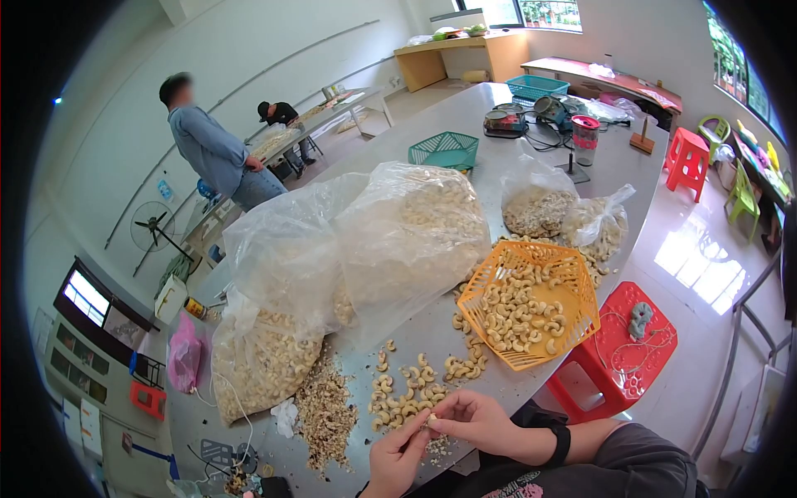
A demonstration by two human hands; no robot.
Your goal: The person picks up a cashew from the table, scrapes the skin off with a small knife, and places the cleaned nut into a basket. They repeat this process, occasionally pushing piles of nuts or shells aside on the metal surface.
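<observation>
At the near table edge, my left hand (397, 455) and my right hand (475, 425) meet, fingertips pinched together on a small pale cashew (431, 420) that is mostly hidden. Just beyond my fingers lie loose cashews (407, 390) in a scattered patch. A pile of brown crumbs and skin bits (328, 419) spreads to the left of my left hand. Past my right hand stands an orange plastic basket (588, 319) partly filled with pale cashews. Fine crumbs (437, 448) lie beneath my hands.
Large clear bags of cashews (415, 220) fill the table's middle. Behind are a green basket (444, 151), a pink-lidded cup (584, 137) and smaller bags (540, 207). A red stool (614, 349) stands to the right. Two people (212, 149) are across the room.
</observation>
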